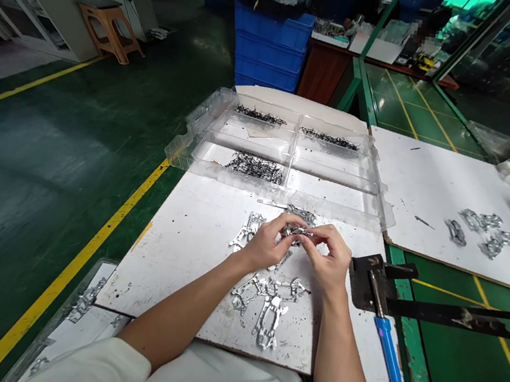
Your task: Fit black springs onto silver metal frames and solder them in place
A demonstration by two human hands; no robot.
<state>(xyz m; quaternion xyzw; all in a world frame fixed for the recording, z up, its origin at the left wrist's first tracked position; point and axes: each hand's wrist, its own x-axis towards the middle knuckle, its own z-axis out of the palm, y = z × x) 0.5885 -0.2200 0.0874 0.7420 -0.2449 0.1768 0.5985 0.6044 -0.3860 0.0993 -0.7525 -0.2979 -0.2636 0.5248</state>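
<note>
Clock directions run from the bracket in your hands, 12 being straight away from you. Both your left hand and right hand have their grip closed on one silver metal bracket, fingertips pinching it from either side, held just above the white tabletop; your fingers hide part of it, so its exact shape is unclear. More loose brackets lie in a cluster at 6, some overlapping; others sit at 9, near your left hand, and at 12, just beyond the fingers. Thin metal strip at 11, flat. At 12, past those, a clear plastic tray, divided into compartments: small black wiry parts heaped in near-left, also in far-left and far-right; near-right has only a few dark specks. Blue-handled tool at 4, handle toward you, metal shaft meeting the black metal fixture around 3 to 4. White board at 2 to 3 carries a separate group of silver pieces plus a small dark sliver. Edge-of-view stuff: lower bin at 7 to 8 with more silver parts, stacked blue crates at 11 to 12, orange stool at 10, on green floor.
</note>
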